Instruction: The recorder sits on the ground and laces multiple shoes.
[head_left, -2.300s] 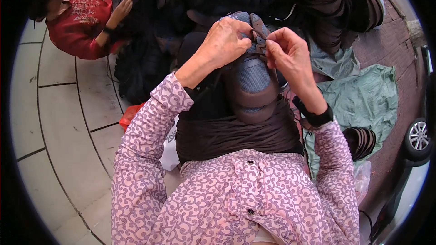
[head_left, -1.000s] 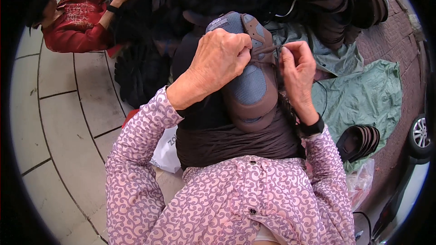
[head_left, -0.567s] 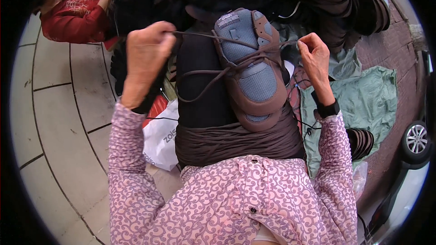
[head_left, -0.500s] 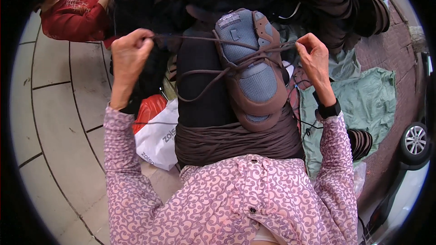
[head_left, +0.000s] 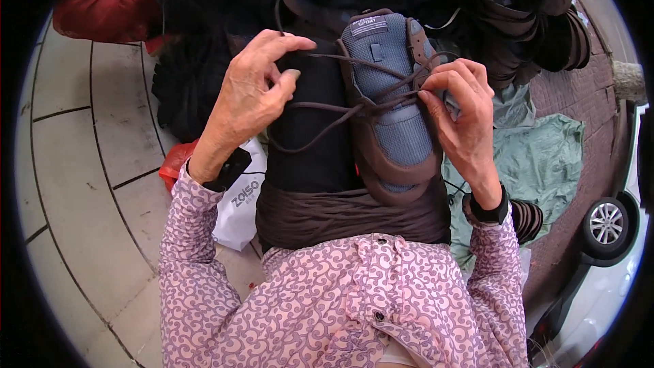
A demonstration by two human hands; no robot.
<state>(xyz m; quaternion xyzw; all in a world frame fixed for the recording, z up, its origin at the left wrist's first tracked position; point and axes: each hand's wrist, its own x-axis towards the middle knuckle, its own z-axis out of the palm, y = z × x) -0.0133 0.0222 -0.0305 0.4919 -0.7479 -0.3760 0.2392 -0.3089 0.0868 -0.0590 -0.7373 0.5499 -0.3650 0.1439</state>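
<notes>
Hands (head_left: 252,88) (head_left: 466,99) flank a round-toed mesh shoe (head_left: 403,140) with cordlike laces (head_left: 368,105)

Soft daylight, strongly bowed edges.

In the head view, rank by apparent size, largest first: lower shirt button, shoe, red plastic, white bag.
1. Shoe
2. White bag, partly hidden
3. Red plastic, also partly hidden
4. Lower shirt button

This ranks visible areas only; full sizes of the bag and plastic cannot be told.
</notes>
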